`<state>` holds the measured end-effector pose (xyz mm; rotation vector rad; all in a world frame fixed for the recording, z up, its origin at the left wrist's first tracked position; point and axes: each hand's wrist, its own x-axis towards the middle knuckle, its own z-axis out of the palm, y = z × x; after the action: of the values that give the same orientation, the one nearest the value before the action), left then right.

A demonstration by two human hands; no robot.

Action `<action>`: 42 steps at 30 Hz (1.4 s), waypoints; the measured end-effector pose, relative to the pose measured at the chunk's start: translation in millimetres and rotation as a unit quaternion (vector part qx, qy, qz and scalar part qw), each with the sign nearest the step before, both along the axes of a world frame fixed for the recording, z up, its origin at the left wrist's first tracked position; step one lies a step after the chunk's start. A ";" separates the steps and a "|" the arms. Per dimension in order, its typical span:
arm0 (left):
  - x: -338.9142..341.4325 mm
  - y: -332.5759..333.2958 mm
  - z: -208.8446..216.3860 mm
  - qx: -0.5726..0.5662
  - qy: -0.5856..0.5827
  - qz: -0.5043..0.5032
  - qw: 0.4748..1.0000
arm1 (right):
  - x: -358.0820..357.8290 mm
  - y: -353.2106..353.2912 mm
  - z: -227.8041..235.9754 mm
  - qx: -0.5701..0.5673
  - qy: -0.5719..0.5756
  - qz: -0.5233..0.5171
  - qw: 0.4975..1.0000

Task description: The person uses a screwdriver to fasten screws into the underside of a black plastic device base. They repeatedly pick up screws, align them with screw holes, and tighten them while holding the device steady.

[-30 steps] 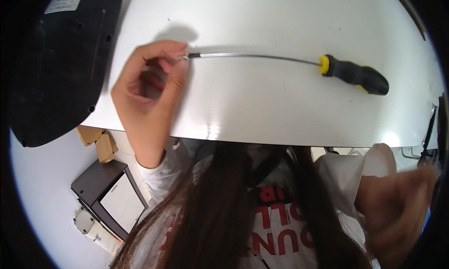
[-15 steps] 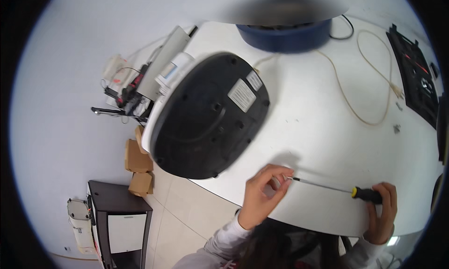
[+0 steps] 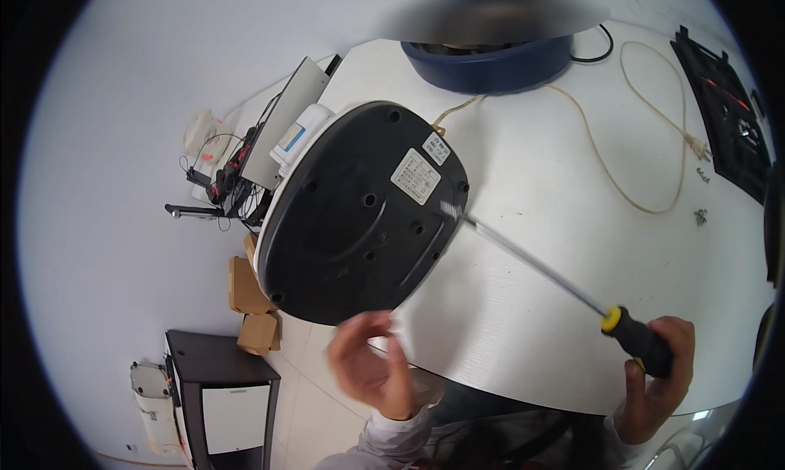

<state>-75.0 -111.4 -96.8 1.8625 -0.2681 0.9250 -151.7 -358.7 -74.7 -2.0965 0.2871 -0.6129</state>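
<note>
R hand (image 3: 654, 372) fist tight round screwdriver (image 3: 572, 294) handle, long shaft slanting up-left, tip at edge of appliance (image 3: 360, 217) base. L hand (image 3: 372, 368) blurred, fingers half curled, holding nothing I can see, just below base. Appliance upside down on white table (image 3: 556, 184), near left edge; black underside, label, several screw holes. Looks early: base on, tip just meeting it. Two loose screws (image 3: 702, 196) far right.

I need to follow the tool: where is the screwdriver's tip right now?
In the head view, the screwdriver tip sits at the right edge of the black appliance base, its handle in the right hand.
</note>
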 end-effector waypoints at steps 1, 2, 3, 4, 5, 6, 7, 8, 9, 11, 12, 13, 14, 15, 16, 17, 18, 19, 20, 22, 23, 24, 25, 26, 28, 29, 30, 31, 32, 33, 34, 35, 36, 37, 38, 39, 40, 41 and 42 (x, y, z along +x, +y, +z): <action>1.9 4.2 2.4 0.025 -0.050 0.068 0.996 | 3.8 3.1 5.1 0.003 -0.008 -0.017 1.000; 3.3 14.5 3.9 0.051 -0.098 0.144 0.983 | 11.4 8.8 6.6 0.003 -0.014 -0.019 1.000; 7.6 26.2 7.4 0.128 -0.135 0.208 0.960 | 17.4 13.6 8.9 0.002 -0.019 -0.027 0.999; 13.7 32.7 10.4 0.149 -0.158 0.280 0.935 | 23.2 17.1 10.2 0.000 -0.025 -0.035 0.999; 17.6 40.0 14.3 0.158 -0.158 0.321 0.920 | 28.6 18.3 12.3 -0.009 -0.032 -0.024 0.999; 21.3 46.7 16.5 0.166 -0.158 0.362 0.904 | 31.8 20.1 15.2 0.000 -0.021 -0.016 1.000; 27.7 48.5 15.7 0.152 -0.148 0.350 0.912 | 33.9 20.2 18.9 0.005 -0.011 -0.013 1.000; 34.0 50.4 13.7 0.139 -0.138 0.339 0.920 | 36.5 20.7 20.1 -0.002 -0.012 -0.009 1.000; 39.5 53.2 11.4 0.126 -0.127 0.328 0.928 | 38.7 22.0 21.1 -0.009 -0.012 -0.005 1.000; 45.0 62.4 5.7 0.129 -0.080 0.315 0.937 | 44.3 22.6 20.1 -0.013 -0.019 0.004 1.000; 44.9 66.2 3.6 0.130 -0.056 0.310 0.940 | 46.8 23.5 18.3 -0.012 -0.027 0.011 0.999; 44.3 67.4 0.2 0.131 -0.036 0.337 0.932 | 48.8 23.0 15.8 -0.027 -0.034 0.019 0.999; 45.8 64.9 -2.2 0.068 -0.034 0.287 0.955 | 51.2 25.2 16.4 -0.028 -0.041 0.018 0.999; 46.9 60.9 -5.7 0.006 -0.032 0.236 0.971 | 53.8 28.7 17.9 -0.028 -0.049 0.017 0.998; 47.8 57.8 -9.0 -0.056 -0.030 0.184 0.981 | 55.9 30.8 18.4 -0.029 -0.057 0.017 0.998; 46.9 57.1 -12.6 -0.072 -0.029 0.185 0.980 | 57.1 29.8 18.8 -0.025 -0.048 0.025 0.998; 46.8 61.2 -21.0 -0.088 -0.024 0.160 0.983 | 57.8 29.9 18.8 -0.027 -0.037 0.030 0.999; 45.9 66.6 -30.4 -0.104 -0.019 0.135 0.985 | 58.8 30.3 18.8 -0.033 -0.032 0.029 0.998; 45.9 66.2 -30.9 -0.118 -0.017 0.113 0.986 | 59.4 30.7 18.8 -0.037 -0.030 0.034 0.998; 45.3 60.4 -31.7 -0.137 -0.023 0.127 0.982 | 62.9 31.9 20.3 -0.047 -0.047 0.032 0.997; 47.5 56.4 -30.2 -0.146 -0.025 0.131 0.980 | 65.1 31.2 22.4 -0.050 -0.060 0.028 0.997; 49.3 56.5 -30.6 -0.143 -0.026 0.123 0.982 | 70.3 30.5 27.6 -0.047 -0.082 0.023 0.995; 49.8 58.4 -33.0 -0.140 -0.026 0.114 0.983 | 73.6 29.7 31.0 -0.045 -0.104 0.018 0.993; 48.7 62.7 -36.9 -0.139 -0.028 0.108 0.984 | 72.6 32.0 30.1 -0.046 -0.084 0.015 0.995; 41.5 85.7 -56.1 -0.050 -0.015 0.134 0.990 | 68.8 37.5 25.9 -0.048 -0.043 0.011 0.998; 39.9 89.7 -58.9 -0.022 -0.013 0.140 0.990 | 69.7 35.0 28.3 -0.051 -0.060 0.018 0.997; 39.0 92.9 -61.2 0.006 -0.013 0.145 0.989 | 70.7 31.6 31.4 -0.053 -0.076 0.024 0.995; 38.6 95.1 -62.6 0.019 -0.016 0.146 0.989 | 71.6 29.2 34.1 -0.056 -0.093 0.031 0.994; 39.1 91.5 -60.4 -0.001 -0.021 0.143 0.990 | 72.0 29.0 33.8 -0.055 -0.088 0.028 0.994; 40.6 87.1 -57.2 -0.021 -0.027 0.138 0.990 | 71.3 29.7 33.3 -0.054 -0.083 0.026 0.995; 41.5 78.7 -53.7 -0.074 -0.034 0.125 0.989 | 71.1 30.3 33.2 -0.054 -0.079 0.024 0.995; 43.7 72.5 -49.9 -0.125 -0.039 0.107 0.986 | 70.7 29.8 33.9 -0.060 -0.077 0.024 0.995; 42.7 79.7 -56.1 -0.053 -0.037 0.132 0.989 | 70.2 28.9 35.4 -0.067 -0.076 0.023 0.995; 39.5 93.4 -67.3 0.018 -0.035 0.156 0.987 | 69.5 28.3 36.1 -0.074 -0.074 0.023 0.994; 37.3 98.1 -71.4 0.054 -0.032 0.172 0.983 | 68.0 30.5 32.7 -0.071 -0.059 0.011 0.996; 35.8 102.0 -74.0 0.090 -0.031 0.188 0.978 | 65.0 33.7 27.7 -0.067 -0.044 -0.001 0.997; 34.5 103.9 -76.1 0.091 -0.029 0.193 0.977 | 63.8 35.7 24.8 -0.063 -0.028 -0.013 0.998; 34.5 100.7 -72.8 0.069 -0.026 0.188 0.979 | 64.0 36.5 24.3 -0.066 -0.024 -0.014 0.997; 35.4 96.2 -68.9 0.046 -0.025 0.183 0.982 | 64.3 37.2 24.0 -0.069 -0.020 -0.016 0.997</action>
<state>-39.6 -15.2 -165.7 2.0139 0.0060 1.2273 -87.4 -321.5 -50.7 -2.2123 0.2627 -0.7091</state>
